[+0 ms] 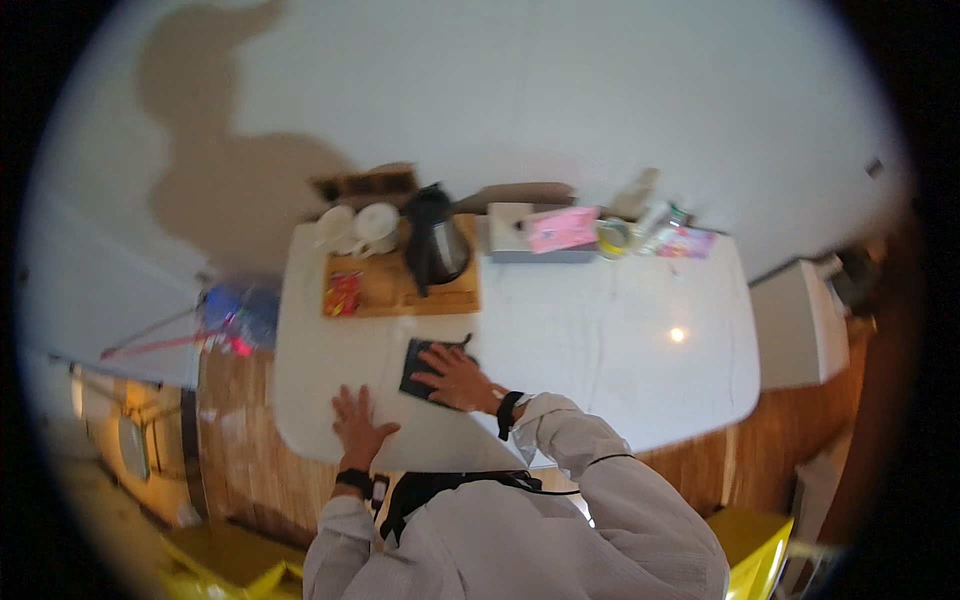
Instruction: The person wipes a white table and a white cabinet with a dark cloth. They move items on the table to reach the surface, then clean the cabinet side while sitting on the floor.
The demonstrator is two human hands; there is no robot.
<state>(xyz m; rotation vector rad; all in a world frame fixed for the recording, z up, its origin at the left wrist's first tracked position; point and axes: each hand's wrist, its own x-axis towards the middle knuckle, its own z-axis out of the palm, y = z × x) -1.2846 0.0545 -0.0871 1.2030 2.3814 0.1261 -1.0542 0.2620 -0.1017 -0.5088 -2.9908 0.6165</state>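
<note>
My right hand (456,377) lies flat on a folded dark cloth (412,367), palm down with the fingers spread. Part of the cloth is hidden under the palm, and a small loop sticks out at its far right corner. To the left, my left hand (360,429) is at the near edge of the white table (600,360), fingers apart and holding nothing. Whether its palm touches the tabletop I cannot tell. Both wrists wear black bands.
Beyond the cloth, a wooden tray (375,292) holds a black-and-steel electric kettle (448,251), white mugs (376,225) and a red packet (344,293). Along the wall are a box (544,255), a pink packet (562,229) and a tape roll (613,237). Yellow chairs (232,559) stand behind.
</note>
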